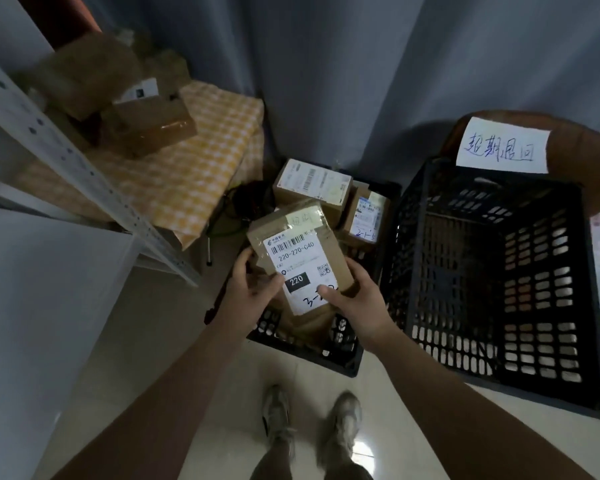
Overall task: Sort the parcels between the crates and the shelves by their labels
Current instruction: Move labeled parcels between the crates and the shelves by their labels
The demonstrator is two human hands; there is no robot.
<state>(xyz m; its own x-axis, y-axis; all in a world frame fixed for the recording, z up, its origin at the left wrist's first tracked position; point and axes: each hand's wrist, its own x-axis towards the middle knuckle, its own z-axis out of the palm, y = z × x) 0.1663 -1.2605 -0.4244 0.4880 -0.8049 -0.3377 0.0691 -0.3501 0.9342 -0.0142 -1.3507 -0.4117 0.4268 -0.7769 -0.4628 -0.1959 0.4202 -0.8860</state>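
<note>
At the left stands the metal shelf (84,174). A yellow checked cloth (201,161) covers its board, and some brown shelf parcels (153,126) lie on the cloth in a loose pile. I think these are already sorted.

The left hand (253,285) grasps the left edge of the held parcel (298,251). Its thumb lies on the white label (298,268), beside the black field with "220", and the fingers go under the box. The parcel is tilted with the label turned up to the face, probably so the person can read it before choosing a place. It hangs between both hands, just above the small crate (340,358), and does not rest on the cartons below.

The right hand (357,299) grasps the lower right corner. Its thumb presses on the label and covers part of a handwritten mark that begins with "3", so I cannot read the whole mark.

Behind the held parcel, two other parcels (312,183) lie in the small crate with their labels up. They seem to wait for sorting.

At the right, touching the small crate or just beside it, stands the large crate (499,271). A paper sign (503,147) with handwriting hangs behind it, apparently to name what goes inside.
</note>
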